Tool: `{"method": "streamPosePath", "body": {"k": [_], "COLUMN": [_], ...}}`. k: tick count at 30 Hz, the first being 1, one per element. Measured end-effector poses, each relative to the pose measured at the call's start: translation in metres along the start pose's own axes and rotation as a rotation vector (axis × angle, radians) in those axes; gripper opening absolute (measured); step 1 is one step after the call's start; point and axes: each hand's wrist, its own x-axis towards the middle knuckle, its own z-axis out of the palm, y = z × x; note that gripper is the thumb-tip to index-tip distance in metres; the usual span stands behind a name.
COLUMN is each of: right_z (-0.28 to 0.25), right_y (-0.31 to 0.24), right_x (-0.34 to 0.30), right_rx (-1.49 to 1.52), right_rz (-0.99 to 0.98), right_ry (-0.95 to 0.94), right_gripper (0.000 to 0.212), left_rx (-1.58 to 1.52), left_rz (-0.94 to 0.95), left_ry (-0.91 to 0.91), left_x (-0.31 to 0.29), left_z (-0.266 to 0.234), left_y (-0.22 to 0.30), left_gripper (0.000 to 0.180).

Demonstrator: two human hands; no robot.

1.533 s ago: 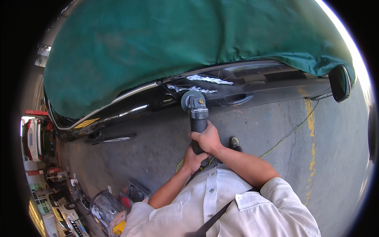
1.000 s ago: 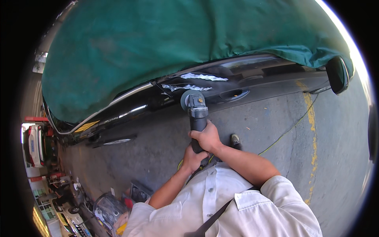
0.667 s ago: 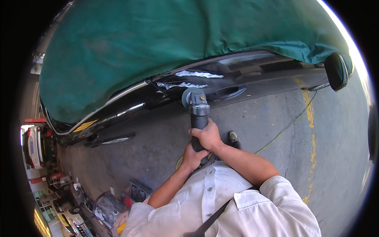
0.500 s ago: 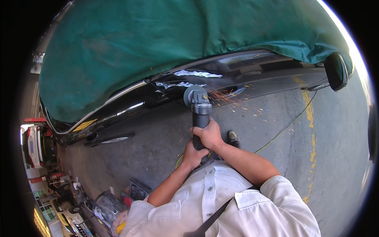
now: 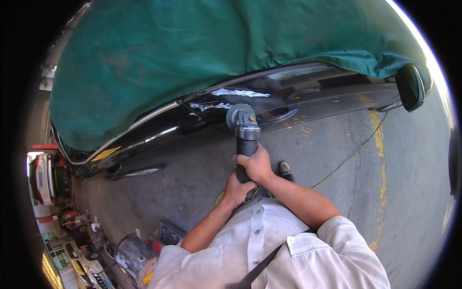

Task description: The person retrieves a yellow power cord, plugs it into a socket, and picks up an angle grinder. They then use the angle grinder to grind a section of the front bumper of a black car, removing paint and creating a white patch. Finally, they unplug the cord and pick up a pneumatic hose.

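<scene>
At the near edge, the wearer's pale shirt (image 5: pixel 281 245) fills the centre, with a jumble of workshop items (image 5: pixel 132 255) on the floor (image 5: pixel 332 144) to its left; beyond the shirt, the left hand (image 5: pixel 237 189) has its fingers wrapped around the rear end of a dark angle grinder (image 5: pixel 247 132); just beyond it and to the right, the right hand (image 5: pixel 257 166) grips the tool's body, fingers closed; a shoe (image 5: pixel 286 169) shows to the right of the hands, and a yellow-green cord (image 5: pixel 344 168) crosses the floor farther right; the grinder lies centrally, between the wearer and a black car (image 5: pixel 313 102), its head pointing away and its round disc (image 5: pixel 232 116) at the car's side, the exact point of contact hidden; orange sparks (image 5: pixel 293 126) scatter to the right, past the door handle (image 5: pixel 284 114); beyond the disc lie two silvery, ragged patches (image 5: pixel 240 93); to the far right stands a mirror (image 5: pixel 410 87); farthest, a green cover (image 5: pixel 168 58) drapes the car.
</scene>
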Motion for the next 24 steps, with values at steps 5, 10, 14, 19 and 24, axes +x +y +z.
{"method": "streamPosePath", "body": {"k": [5, 10, 14, 19, 24], "right_z": [0.006, 0.009, 0.01, 0.015, 0.012], "right_y": [-0.004, -0.008, -0.01, -0.016, -0.016], "right_x": [0.0, 0.003, 0.005, 0.007, 0.006], "right_rx": [-0.021, -0.037, -0.067, -0.091, -0.077], "right_rz": [-0.04, -0.041, -0.052, -0.049, -0.051], "right_ry": [-0.064, -0.112, -0.108, -0.137, -0.093], "right_gripper": [0.058, 0.058, 0.058, 0.057, 0.056], "left_rx": [-0.038, -0.079, -0.036, -0.095, -0.016], "left_rz": [0.04, 0.018, 0.076, 0.069, 0.05], "left_ry": [0.055, 0.049, 0.083, 0.11, 0.097], "left_x": [-0.002, -0.001, 0.0, 0.0, -0.001], "left_z": [0.0, -0.004, -0.003, -0.004, -0.005], "left_y": [0.002, -0.002, -0.005, -0.004, -0.001], "left_gripper": [0.043, 0.042, 0.04, 0.04, 0.038]}}
